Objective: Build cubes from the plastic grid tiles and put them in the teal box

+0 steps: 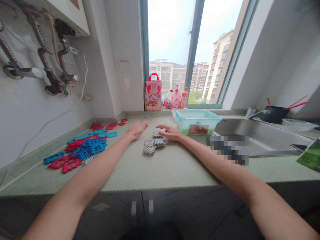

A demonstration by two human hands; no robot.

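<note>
My left hand (pixel 136 129) is stretched over the countertop with its fingers spread and nothing in it. Opposite it, my right hand (pixel 169 132) has its fingers apart, just above and beside a small grey piece with notched edges (pixel 156 134); whether it touches that piece I cannot tell. Nearer to me lie several more grey interlocking pieces (pixel 150 147) in a small cluster. To the left of my left forearm spreads a heap of flat interlocking building pieces, with blue ones (pixel 90 149), red ones (pixel 71 164) and a few light-blue ones (pixel 112 134). My forearm partly hides a grey piece there.
Right of my right hand stands a light-blue plastic tub (pixel 197 121), beside a steel sink (pixel 262 140). A pink bag (pixel 153 95) and several bottles (pixel 176 98) line the window side. A green packet (pixel 310 155) lies at the right edge. A white cable (pixel 47 123) hangs at left.
</note>
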